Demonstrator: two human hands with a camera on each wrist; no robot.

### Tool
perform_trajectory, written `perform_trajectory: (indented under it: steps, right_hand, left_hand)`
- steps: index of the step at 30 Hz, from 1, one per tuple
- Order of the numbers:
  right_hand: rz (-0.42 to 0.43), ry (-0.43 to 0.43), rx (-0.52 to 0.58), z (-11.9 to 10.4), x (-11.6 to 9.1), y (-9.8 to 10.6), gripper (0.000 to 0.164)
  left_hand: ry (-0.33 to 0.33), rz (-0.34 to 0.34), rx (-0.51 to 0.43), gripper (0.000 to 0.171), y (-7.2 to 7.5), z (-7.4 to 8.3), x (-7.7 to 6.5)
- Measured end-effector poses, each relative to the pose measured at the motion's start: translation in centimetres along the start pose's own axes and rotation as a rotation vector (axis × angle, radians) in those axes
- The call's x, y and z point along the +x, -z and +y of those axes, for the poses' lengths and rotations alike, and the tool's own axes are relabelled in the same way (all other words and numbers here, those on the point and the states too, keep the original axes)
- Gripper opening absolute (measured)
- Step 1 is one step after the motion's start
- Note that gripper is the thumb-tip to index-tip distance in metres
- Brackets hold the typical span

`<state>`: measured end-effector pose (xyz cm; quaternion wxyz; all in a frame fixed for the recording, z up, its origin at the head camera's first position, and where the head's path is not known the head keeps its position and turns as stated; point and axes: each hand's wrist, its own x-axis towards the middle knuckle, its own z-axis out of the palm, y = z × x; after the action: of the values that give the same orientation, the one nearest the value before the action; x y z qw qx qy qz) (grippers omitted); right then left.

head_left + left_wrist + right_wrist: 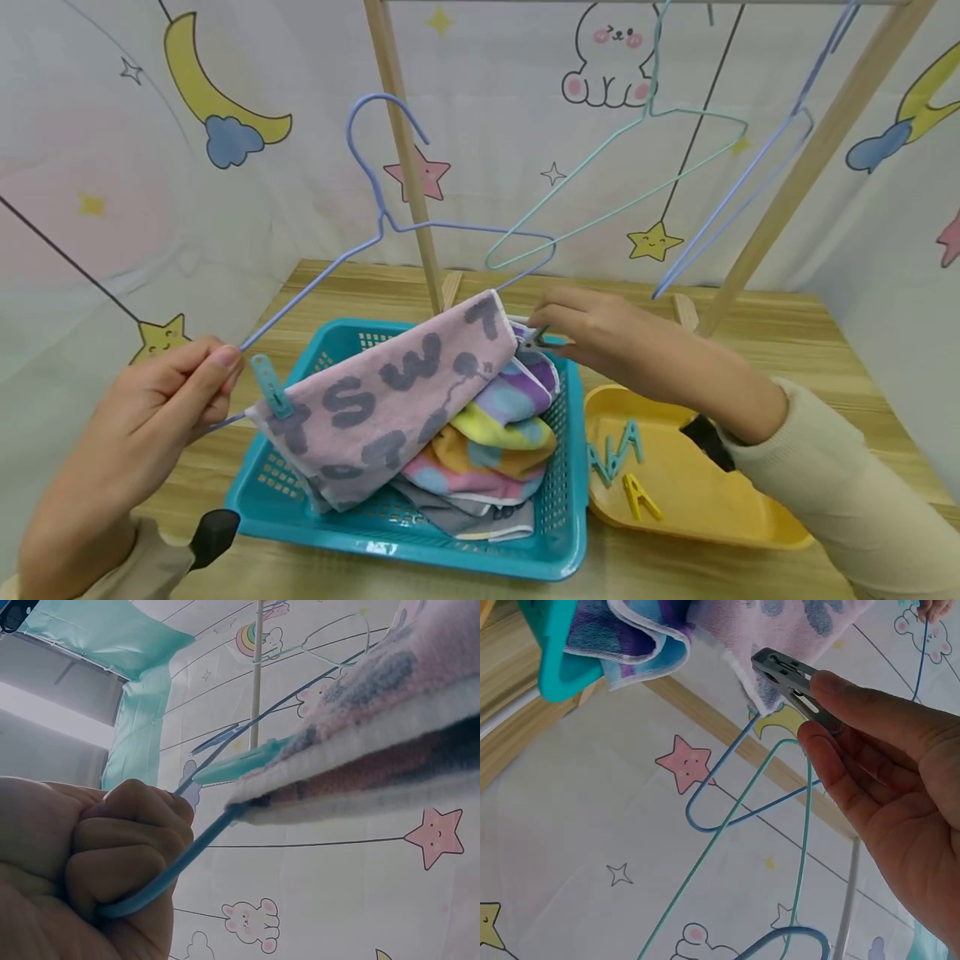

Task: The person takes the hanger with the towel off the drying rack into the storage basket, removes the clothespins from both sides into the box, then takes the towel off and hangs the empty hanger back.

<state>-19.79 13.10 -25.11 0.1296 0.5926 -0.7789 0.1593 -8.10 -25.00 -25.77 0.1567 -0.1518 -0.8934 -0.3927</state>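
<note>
My left hand (pixel 168 400) grips one end of a blue wire hanger (pixel 307 287), its fingers curled round the wire in the left wrist view. Over the hanger's lower bar hangs a pink towel (pixel 405 375) with grey letters. A teal clothespin (pixel 272 386) pinches the towel's left end onto the bar. Between thumb and fingertips, my right hand (pixel 592 325) holds a grey clothespin (pixel 795 686). That clothespin is close to the towel's right corner; whether it touches the cloth I cannot tell.
Below the towel stands a teal basket (pixel 408 550) with folded multicoloured cloths (pixel 502 433) in it. A yellow tray (pixel 705 500) at the right bears several clothespins (pixel 637 497). Behind, a green hanger (pixel 600 150) and a blue-violet hanger (pixel 738 196) hang from a rack with wooden posts (pixel 817 167).
</note>
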Motion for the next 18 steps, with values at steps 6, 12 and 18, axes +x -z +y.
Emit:
perform_trajectory:
  steps: [6,12,18]
  right_hand:
    - [-0.037,-0.055,0.051,0.2,-2.6,0.1,0.035]
    - [-0.148,-0.168,0.063,0.0,-4.4,0.9,0.033]
    - [-0.247,-0.241,0.039,0.4,-5.8,1.0,0.033]
  left_hand:
    - [-0.007,-0.001,-0.015,0.028,0.0,-0.2,0.0]
    - [0.001,-0.004,-0.012,0.028,-0.1,-0.3,-0.1]
    - [0.006,0.001,-0.009,0.029,-0.1,-0.1,0.0]
